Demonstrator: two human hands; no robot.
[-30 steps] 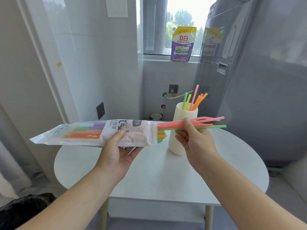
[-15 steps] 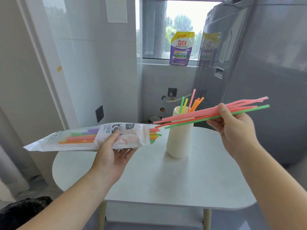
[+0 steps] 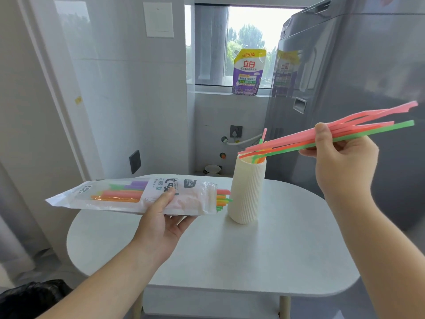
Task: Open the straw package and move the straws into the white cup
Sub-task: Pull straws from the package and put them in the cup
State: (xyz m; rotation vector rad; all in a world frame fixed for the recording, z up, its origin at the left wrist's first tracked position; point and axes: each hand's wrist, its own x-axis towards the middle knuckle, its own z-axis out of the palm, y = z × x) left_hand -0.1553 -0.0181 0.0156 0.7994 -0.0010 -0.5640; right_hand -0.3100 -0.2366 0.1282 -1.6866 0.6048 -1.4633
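My left hand [image 3: 164, 221] holds the clear straw package [image 3: 138, 195] level above the table, its open end facing right with several coloured straw tips poking out. The ribbed white cup [image 3: 247, 192] stands upright on the table just right of that open end, with a few straws inside. My right hand [image 3: 342, 160] pinches a bunch of pink, orange and green straws [image 3: 345, 132], tilted down to the left. Their lower ends sit over the cup's mouth, the green one bent into it.
The white oval table [image 3: 230, 254] bears only the cup. A grey washing machine [image 3: 358, 77] stands close on the right. A purple detergent pouch [image 3: 248, 72] leans on the window sill behind. A black bag [image 3: 27, 298] lies on the floor at lower left.
My right hand pulled the bunch of straws fully out of the package, swung it up and to the right, then brought its lower ends down over the cup. The package dropped slightly.
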